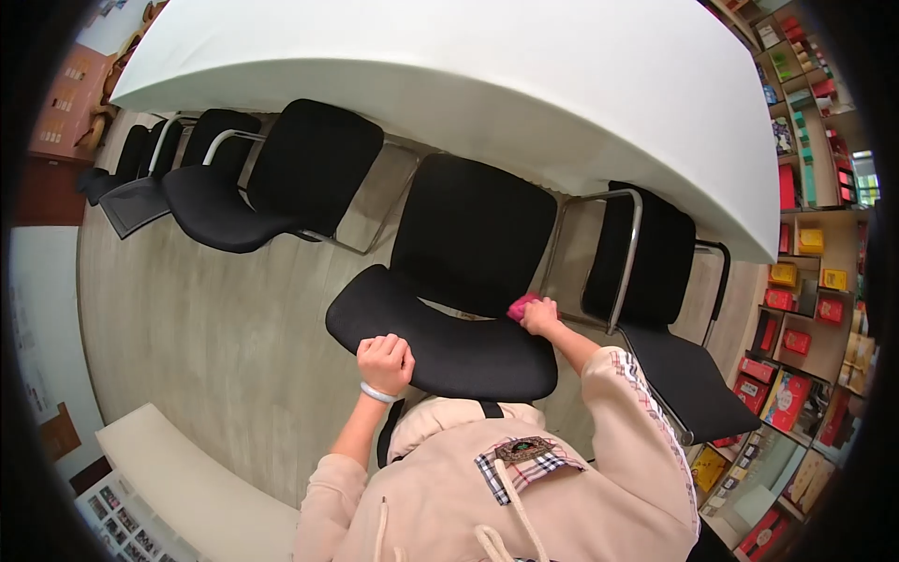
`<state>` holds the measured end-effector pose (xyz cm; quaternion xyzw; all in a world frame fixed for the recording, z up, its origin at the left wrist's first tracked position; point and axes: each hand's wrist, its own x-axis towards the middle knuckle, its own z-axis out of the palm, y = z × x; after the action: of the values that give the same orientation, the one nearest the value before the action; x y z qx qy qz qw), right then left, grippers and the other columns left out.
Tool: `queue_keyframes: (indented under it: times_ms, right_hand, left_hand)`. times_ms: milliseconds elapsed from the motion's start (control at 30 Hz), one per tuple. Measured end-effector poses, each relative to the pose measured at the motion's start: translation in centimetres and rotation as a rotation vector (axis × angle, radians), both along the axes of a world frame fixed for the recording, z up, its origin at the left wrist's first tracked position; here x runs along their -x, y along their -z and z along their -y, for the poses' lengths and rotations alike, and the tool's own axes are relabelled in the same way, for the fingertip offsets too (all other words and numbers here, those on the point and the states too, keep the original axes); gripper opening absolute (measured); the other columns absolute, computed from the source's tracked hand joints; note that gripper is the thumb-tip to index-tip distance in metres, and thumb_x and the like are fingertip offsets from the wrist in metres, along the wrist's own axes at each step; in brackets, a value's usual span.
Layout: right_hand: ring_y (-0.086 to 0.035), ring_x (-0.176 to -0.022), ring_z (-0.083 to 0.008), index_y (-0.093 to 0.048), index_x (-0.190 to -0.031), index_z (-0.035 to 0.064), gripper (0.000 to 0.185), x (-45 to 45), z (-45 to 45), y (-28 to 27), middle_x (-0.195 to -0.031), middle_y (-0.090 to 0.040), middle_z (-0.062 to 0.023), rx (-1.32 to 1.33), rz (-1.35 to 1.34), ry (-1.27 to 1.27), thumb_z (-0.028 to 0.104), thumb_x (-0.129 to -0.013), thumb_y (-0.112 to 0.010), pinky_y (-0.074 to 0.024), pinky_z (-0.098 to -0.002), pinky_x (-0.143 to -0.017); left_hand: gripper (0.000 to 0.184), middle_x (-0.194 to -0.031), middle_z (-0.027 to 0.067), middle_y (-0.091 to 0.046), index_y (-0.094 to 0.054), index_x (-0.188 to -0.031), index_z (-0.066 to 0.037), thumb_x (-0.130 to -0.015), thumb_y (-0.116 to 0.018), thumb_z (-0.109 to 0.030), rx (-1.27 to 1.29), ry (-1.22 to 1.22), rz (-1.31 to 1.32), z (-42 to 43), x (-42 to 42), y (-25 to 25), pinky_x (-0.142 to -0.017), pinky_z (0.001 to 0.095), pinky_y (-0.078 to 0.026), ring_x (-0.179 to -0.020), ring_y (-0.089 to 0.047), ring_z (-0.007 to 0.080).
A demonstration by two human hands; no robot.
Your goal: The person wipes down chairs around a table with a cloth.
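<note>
Head view, middle chair: a black chair (473, 234) at the centre of the frame, its backrest toward the table and its curved seat (440, 347) toward the wearer.
Pink cloth: a small bunched cloth (519, 307), right of centre, at the lower right corner of the backrest, just above the seat.
Right hand: the hand (541, 317) is right of centre, fingers closed around the pink cloth, forearm reaching up from the lower right.
Left hand: the hand (385, 362) is left of centre, at the near left edge of the seat; fingers curled into a fist, though whether they grip the edge cannot be told.
Wristband: a pale band (377, 392) around the left wrist.
Sweatshirt: beige (421, 487), bottom centre, with a plaid patch (529, 465) and pale cords.
Table: a white-covered surface (449, 47) across the top of the frame.
Neighbouring chairs: black, metal-framed; one at right (646, 253), one at upper left (318, 155), others beyond it.
Shelves: compartments (850, 245) along the right edge, holding red and yellow boxes.
Floor: pale planks (187, 328), left of centre.
</note>
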<state>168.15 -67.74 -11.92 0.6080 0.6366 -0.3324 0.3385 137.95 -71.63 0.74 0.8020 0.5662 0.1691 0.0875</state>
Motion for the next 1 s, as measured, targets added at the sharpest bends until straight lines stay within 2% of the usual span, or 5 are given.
queue_keyframes:
  times_ms: [133, 333, 467, 800, 1000]
  right_hand:
    - [-0.045, -0.107, -0.0317, -0.056, -0.107, 0.0094, 0.037, 5.1, -2.0, 2.2, -0.112, -0.054, -0.0114, 0.014, -0.060, 0.255, 0.031, -0.078, -0.050, -0.0340, -0.0424, -0.089]
    - [-0.048, -0.101, -0.0350, -0.051, -0.108, 0.0071, 0.038, 24.7, -6.3, 4.5, -0.113, -0.052, -0.0154, -0.160, -0.732, 0.574, 0.031, -0.079, -0.045, -0.0351, -0.0432, -0.087]
    - [-0.047, -0.098, -0.0363, -0.049, -0.107, 0.0039, 0.040, 26.2, -5.3, 1.4, -0.109, -0.051, -0.0174, -0.372, -1.084, 0.486, 0.031, -0.077, -0.050, -0.0362, -0.0436, -0.085]
    - [-0.045, -0.104, -0.0331, -0.056, -0.109, 0.0110, 0.046, 4.1, 0.8, 1.5, -0.111, -0.053, -0.0115, -0.013, -0.154, 0.187, 0.040, -0.073, -0.055, -0.0394, -0.0430, -0.086]
    - [-0.045, -0.102, -0.0323, -0.056, -0.105, 0.0105, 0.043, 15.5, -0.5, 0.9, -0.108, -0.053, -0.0109, -0.229, -0.681, 0.382, 0.035, -0.070, -0.058, -0.0395, -0.0429, -0.084]
  left_hand:
    - [0.007, -0.070, 0.0037, -0.057, -0.057, -0.070, -0.006, -0.065, -0.056, -0.010, -0.015, -0.031, 0.010, 0.4, -0.1, -0.1, -0.064, 0.0317, -0.037, -0.063, -0.054, 0.0184]
    - [0.011, -0.078, 0.0049, -0.060, -0.058, -0.074, -0.006, -0.065, -0.056, -0.012, -0.043, -0.052, 0.004, 1.6, 0.6, 0.4, -0.068, 0.0322, -0.037, -0.069, -0.056, 0.0175]
    - [0.007, -0.075, 0.0031, -0.059, -0.056, -0.070, -0.006, -0.065, -0.054, -0.012, -0.068, -0.071, 0.022, 2.2, 0.4, 0.1, -0.069, 0.0317, -0.036, -0.068, -0.056, 0.0170]
    - [0.005, -0.072, 0.0020, -0.057, -0.053, -0.067, -0.007, -0.065, -0.054, -0.012, -0.071, -0.030, 0.044, 1.4, 0.1, 0.2, -0.069, 0.0314, -0.035, -0.066, -0.054, 0.0165]
    - [0.015, -0.099, 0.0078, -0.055, -0.053, -0.083, -0.009, -0.069, -0.052, -0.015, -0.108, -0.061, 0.090, 0.4, 0.1, 0.5, -0.078, 0.0358, -0.035, -0.089, -0.052, 0.0221]
